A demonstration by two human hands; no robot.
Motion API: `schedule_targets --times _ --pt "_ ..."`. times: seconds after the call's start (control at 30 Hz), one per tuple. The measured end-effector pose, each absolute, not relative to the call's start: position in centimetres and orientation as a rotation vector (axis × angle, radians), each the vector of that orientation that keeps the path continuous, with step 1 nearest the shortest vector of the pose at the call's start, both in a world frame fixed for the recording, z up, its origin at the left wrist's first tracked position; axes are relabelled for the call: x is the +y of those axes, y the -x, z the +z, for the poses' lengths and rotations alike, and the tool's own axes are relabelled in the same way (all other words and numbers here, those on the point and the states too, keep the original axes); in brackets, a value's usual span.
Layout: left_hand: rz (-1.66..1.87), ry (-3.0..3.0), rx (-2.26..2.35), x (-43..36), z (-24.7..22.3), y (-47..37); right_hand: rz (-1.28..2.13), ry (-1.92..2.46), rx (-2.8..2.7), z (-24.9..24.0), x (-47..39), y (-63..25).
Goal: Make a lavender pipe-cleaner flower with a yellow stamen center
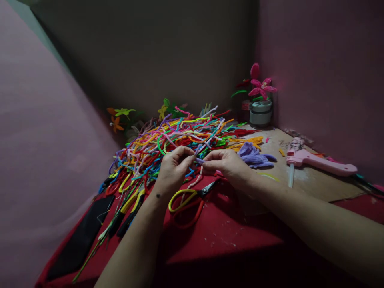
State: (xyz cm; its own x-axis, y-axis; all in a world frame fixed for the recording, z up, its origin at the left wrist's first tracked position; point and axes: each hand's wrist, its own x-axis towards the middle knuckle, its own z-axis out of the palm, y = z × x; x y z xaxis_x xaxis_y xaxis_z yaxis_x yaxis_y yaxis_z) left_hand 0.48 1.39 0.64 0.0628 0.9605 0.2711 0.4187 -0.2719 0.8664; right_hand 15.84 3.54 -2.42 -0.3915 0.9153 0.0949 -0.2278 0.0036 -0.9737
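Note:
A purple pipe cleaner (199, 160) is pinched between my two hands, just in front of a big heap of coloured pipe cleaners (174, 136). My left hand (177, 162) grips one side of it with thumb and forefinger. From the other side, my right hand (223, 163) pinches it too, fingertips close to those of the left. Below the hands, scissors (196, 196) with yellow and red handles lie on the red cloth. To the right of my right hand is a bunch of purple pipe-cleaner pieces (253, 155).
A pink glue gun (321, 162) rests on a cardboard sheet (312, 186) at right. Behind it, a jar (261, 114) holds a pink flower (263, 89). Pliers (132, 208) and a black flat object (81, 240) lie at left on the red cloth (216, 236).

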Motion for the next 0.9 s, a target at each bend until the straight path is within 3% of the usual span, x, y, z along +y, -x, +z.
schedule_targets --times 0.17,0.33,0.4,0.57,0.63,0.73,0.9 --pt "1.035 -1.845 1.346 1.5 0.6 -0.4 1.572 0.751 -1.409 -2.7 3.7 -15.7" --pt "1.501 -1.949 1.604 0.9 1.0 -0.5 1.419 0.816 -1.435 -2.9 3.7 -15.6" --pt "1.495 -1.837 1.638 0.6 1.2 -0.7 1.210 0.845 -1.513 -3.1 3.7 -15.6" --pt "1.079 -1.475 1.396 1.1 0.6 -1.1 0.375 0.826 -1.765 -3.7 3.4 -15.7" --pt "1.063 -1.406 1.253 1.4 0.2 -1.2 0.231 0.806 -1.829 -3.7 3.2 -15.7" --pt "1.115 -1.409 1.137 1.7 -0.2 -1.4 0.324 0.833 -1.803 -3.6 3.1 -15.6" --pt "1.375 -1.550 1.135 1.3 0.0 -2.0 1.109 0.795 -1.476 -3.1 3.4 -15.7"
